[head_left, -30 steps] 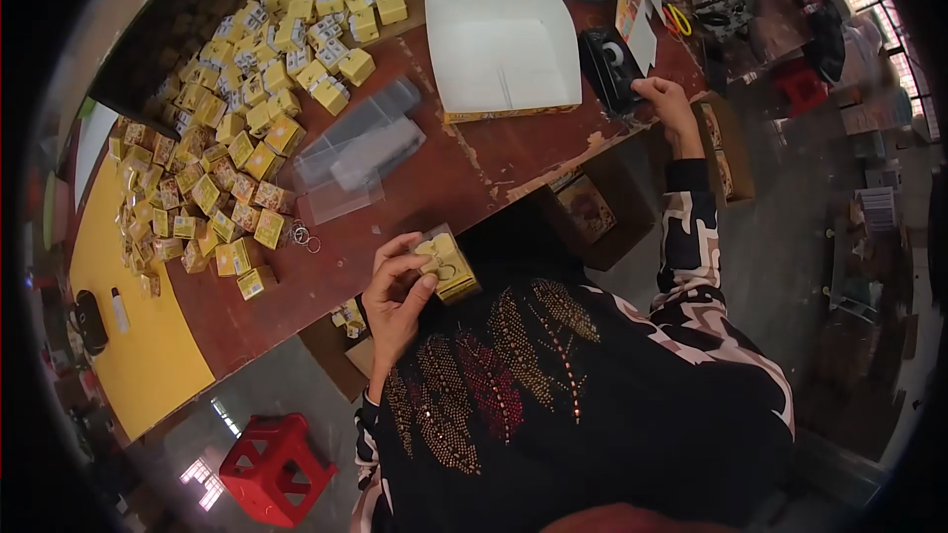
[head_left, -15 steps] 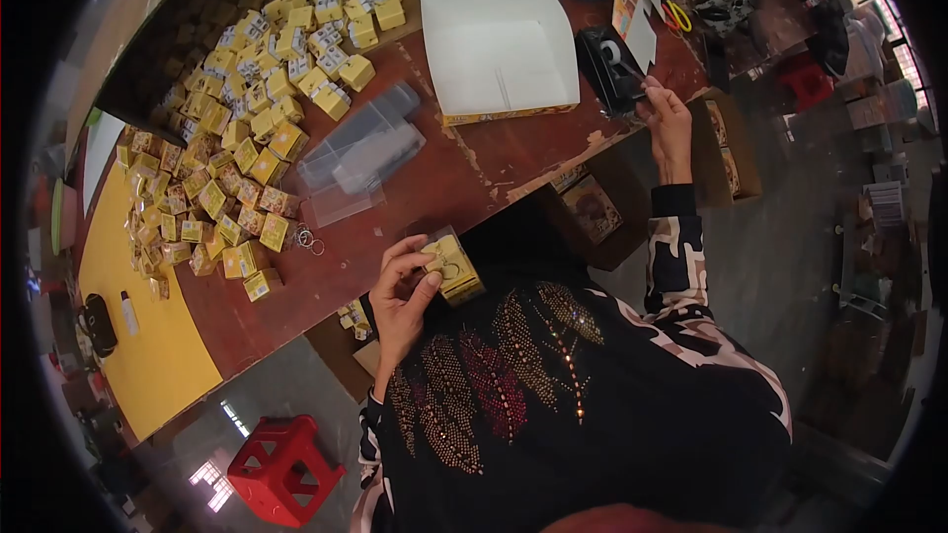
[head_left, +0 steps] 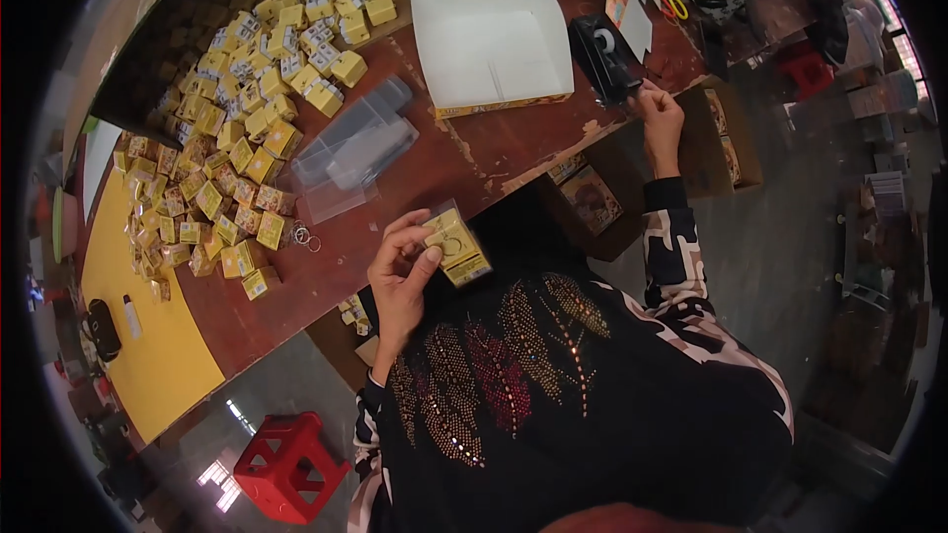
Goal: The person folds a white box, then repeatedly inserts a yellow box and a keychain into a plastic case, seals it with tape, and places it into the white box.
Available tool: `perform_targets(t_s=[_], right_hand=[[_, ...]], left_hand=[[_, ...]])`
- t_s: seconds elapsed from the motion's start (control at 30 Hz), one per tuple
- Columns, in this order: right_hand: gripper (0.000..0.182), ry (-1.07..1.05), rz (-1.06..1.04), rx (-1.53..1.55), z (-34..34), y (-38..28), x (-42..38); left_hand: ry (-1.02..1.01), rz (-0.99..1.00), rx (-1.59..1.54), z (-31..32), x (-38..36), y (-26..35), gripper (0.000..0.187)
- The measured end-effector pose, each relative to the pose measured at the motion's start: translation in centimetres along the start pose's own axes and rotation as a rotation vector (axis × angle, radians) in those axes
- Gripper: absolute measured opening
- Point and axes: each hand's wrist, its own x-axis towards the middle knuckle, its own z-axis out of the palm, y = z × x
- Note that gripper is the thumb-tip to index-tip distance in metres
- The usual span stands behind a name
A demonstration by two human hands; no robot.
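Head view: left hand (head_left: 400, 262) holds a small yellow cuboid box in a clear, shiny plastic sleeve (head_left: 466, 262), thumb on its face, fingers along the far side; box is tilted, up off the worktop, just in front of the black top with beaded feather motifs (head_left: 509, 375). Thin ring shape on the box face, printed or metal, can't tell. Right hand (head_left: 662, 120) is at the near end of a black, glossy tape dispenser with a pale roll (head_left: 604, 57), fingertips drawn in narrow; can't tell if they pinch tape. Worktop (head_left: 237, 321) is reddish brown, scuffed, paint chipped at the edge. On it: heaped small yellow boxes (head_left: 247, 118), some with greyish white faces, some patterned and glossy; far ones sink into shadow, count not possible. Flat, see-through plastic sheets (head_left: 360, 143) overlap near the middle, crumpled-looking reflections. Thin silvery metal rings (head_left: 307, 237) lie beside the heap. Large white card box, lid up (head_left: 499, 54), smooth inside, top cut off by the frame. Smooth yellow sheet (head_left: 148, 370) at the left end, with a black rounded object (head_left: 102, 329), identity unclear, next to a whitish tube (head_left: 131, 316). Red plastic stool (head_left: 291, 469) on the floor. Right-hand background blurred; lens rim blacks out the corners.
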Motion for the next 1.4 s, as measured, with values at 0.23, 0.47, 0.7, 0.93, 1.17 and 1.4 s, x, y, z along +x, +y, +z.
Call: perform_targets(t_s=[0.23, 0.47, 0.7, 0.93, 1.17, 1.4], right_hand=[[0.011, 0.007, -0.179, -0.152, 4.4, -6.9, -4.4], [0.011, -0.673, 0.104, 0.113, 15.2, -13.2, -14.5], [0.016, -0.757, 0.299, 0.259, 19.1, -11.5, -17.6], [0.018, -0.784, 0.183, 0.095, 19.5, -11.6, -17.8], [0.024, -0.718, -0.008, -0.303, 19.7, -12.0, -16.9], [0.028, -0.874, -0.646, -0.132, 20.1, -8.3, -13.9]], left_hand=[[0.044, 0.124, 0.119, 0.8, 0.3, 2.2, 0.024], [0.129, 0.404, 0.535, 1.6, 1.2, 2.5, 0.025], [0.169, 0.606, 0.736, 1.7, 1.0, 1.8, 0.033], [0.203, 0.655, 0.793, 1.5, 1.1, 1.3, 0.037], [0.18, 0.603, 0.736, 1.0, 1.0, 1.3, 0.031], [0.106, 0.252, 0.273, 1.8, 1.0, 2.0, 0.024]])
